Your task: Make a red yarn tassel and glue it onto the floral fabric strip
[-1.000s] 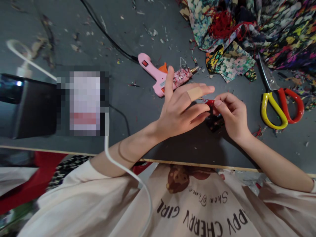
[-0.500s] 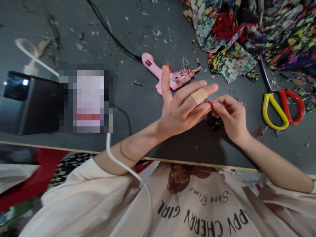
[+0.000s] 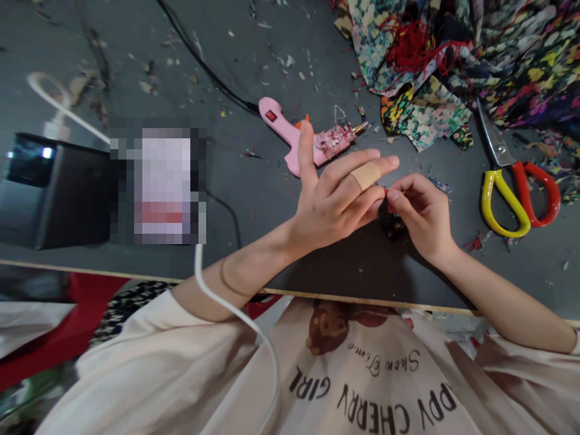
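My left hand (image 3: 338,193) is palm down near the table edge, thumb and longer fingers stretched apart, a beige bandage (image 3: 365,176) round one finger. Its lower fingers bend slightly and meet my right fingertips. With thumb and forefinger closed, my right hand (image 3: 423,217) pinches a bit of red thread (image 3: 386,191). Below this pinch, partly covered by the right hand, is a small dark piece (image 3: 390,223) whose kind I cannot make out. A pink glue gun (image 3: 312,142) lies just beyond my left hand, its metal nozzle pointing right.
Scissors (image 3: 502,154) with yellow and red handles lie at the right. Floral fabric (image 3: 426,115) and tangled red threads (image 3: 413,45) fill the far right. A black box (image 3: 72,193) with a white cable stands left, beside a blurred-out item (image 3: 163,181). Scraps litter the grey table (image 3: 254,229).
My right fingertips have shifted slightly left, towards the left hand. The small red loop showing between the hands has shrunk to a tiny bit.
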Demonstrator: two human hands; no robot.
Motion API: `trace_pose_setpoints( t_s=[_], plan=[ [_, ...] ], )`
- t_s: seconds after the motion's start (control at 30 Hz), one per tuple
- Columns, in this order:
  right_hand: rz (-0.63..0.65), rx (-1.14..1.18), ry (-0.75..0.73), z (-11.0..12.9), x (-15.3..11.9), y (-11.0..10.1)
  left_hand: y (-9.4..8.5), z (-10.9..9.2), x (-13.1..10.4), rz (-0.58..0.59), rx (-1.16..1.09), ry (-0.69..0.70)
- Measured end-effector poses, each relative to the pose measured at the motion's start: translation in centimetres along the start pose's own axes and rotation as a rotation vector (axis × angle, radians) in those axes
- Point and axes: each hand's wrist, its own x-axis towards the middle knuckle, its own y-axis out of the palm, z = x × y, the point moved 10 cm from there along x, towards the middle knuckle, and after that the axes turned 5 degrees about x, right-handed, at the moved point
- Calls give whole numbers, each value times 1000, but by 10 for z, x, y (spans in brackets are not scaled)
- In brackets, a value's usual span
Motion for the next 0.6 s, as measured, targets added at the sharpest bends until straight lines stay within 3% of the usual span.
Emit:
trace_pose_setpoints(
  t_s=[0.4,0.6],
  plan=[
    [19,-246,-101,5,-3,1,31,10,-18,227,-204,-126],
    [40,-378,-190,16,-3,3,33,14,-17,266,-237,-179]
  ],
)
